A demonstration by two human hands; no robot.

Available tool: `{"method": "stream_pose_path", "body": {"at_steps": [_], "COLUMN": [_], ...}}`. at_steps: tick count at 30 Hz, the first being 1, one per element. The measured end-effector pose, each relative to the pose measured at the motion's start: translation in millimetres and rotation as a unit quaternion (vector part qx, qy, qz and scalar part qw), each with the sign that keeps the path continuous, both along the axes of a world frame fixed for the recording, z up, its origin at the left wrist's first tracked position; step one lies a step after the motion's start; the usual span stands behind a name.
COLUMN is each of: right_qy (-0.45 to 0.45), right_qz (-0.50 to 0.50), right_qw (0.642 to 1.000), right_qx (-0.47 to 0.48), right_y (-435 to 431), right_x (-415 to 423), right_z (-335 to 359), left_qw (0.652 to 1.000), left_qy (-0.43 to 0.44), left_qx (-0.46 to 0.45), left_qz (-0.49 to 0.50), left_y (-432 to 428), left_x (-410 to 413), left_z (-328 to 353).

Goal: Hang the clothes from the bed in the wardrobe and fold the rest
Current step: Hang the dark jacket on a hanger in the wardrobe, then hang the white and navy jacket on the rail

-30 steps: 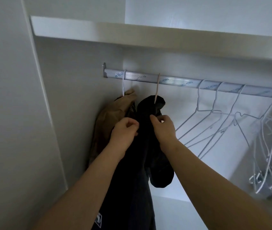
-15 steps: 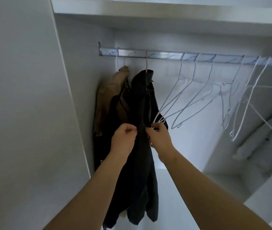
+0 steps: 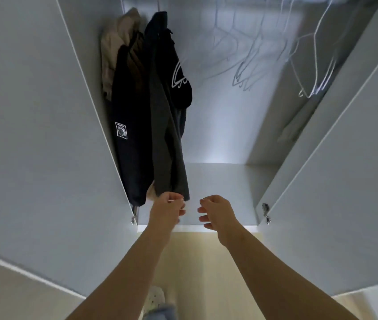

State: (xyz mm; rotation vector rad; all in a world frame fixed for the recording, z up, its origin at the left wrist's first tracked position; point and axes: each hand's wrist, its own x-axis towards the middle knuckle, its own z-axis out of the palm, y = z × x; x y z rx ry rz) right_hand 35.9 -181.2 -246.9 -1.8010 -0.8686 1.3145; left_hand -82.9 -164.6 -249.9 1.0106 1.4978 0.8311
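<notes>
Hanging dark garment [image 3: 162,112], hem at left fingers [image 3: 178,207]

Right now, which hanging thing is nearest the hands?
The grey top, rightmost of the three: its hem ends right by the left hand. The black one with a square patch hangs left of it; the tan one is farthest left.

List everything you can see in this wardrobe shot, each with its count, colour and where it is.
beige garment: one, beige, hanging far left
black garment: one, black with a white square patch, hanging beside the beige one
grey garment: one, dark grey, hanging to the right of the black one
wire hangers: several, blurred, white, empty, upper right
wardrobe doors: white, open, left and right
floor: pale wood, below
left hand: at the grey garment's hem, grip unclear
right hand: loosely curled, holding nothing
</notes>
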Motion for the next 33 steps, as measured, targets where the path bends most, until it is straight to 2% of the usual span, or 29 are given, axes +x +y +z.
{"method": "stream_pose_path", "body": {"at_steps": [3,9,16,19,24,33], "right_qy": [0.021,0.065,0.110,0.141,0.130,0.180], "right_qz": [-0.026,-0.150,-0.299,-0.367,-0.474,-0.611], "right_qw": [0.999,0.983,0.939,0.907,0.852,0.757], "right_qx": [-0.040,-0.085,-0.129,-0.152,-0.179,-0.144], "right_y": [-57,-176,-321,-396,-510,-724], "right_x": [6,0,-52,-77,-100,-142], "right_z": [-17,-59,-104,-110,-116,-116], "left_qw": [0.999,0.989,0.958,0.935,0.884,0.790], "left_qy": [0.004,0.026,0.039,0.065,0.096,0.143], "left_qx": [-0.032,-0.102,-0.141,-0.162,-0.178,-0.116], "left_qz": [-0.016,-0.108,-0.246,-0.307,-0.421,-0.584], "left_y": [-45,-138,-249,-304,-398,-604], "left_x": [1,0,-39,-55,-55,-33], "left_z": [-10,-37,-88,-96,-100,-103]}}
